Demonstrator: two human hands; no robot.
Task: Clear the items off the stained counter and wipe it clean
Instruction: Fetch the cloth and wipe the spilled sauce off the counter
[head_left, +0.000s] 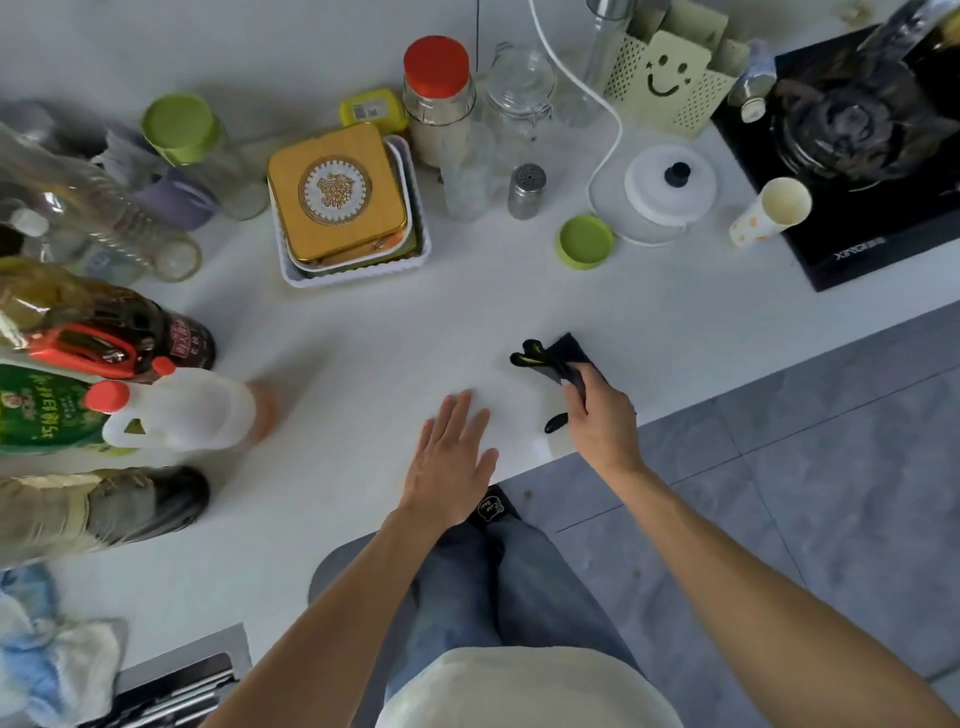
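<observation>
My right hand (597, 415) pinches a dark, crumpled cloth (558, 358) at the near edge of the smooth white table (363, 332). My left hand (452, 457) lies flat beside it, fingers straight. A glossy black smear (555, 423) sits just left of my right hand.

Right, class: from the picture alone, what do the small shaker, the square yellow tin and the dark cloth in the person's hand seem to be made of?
Shaker: probably brushed metal, with a dull grey sheen and a perforated top.
Square tin: likely printed metal, smooth and satin with rounded edges, though plastic is possible.
Dark cloth: soft fabric, matte and crumpled into folds where the right hand pinches it.
</observation>
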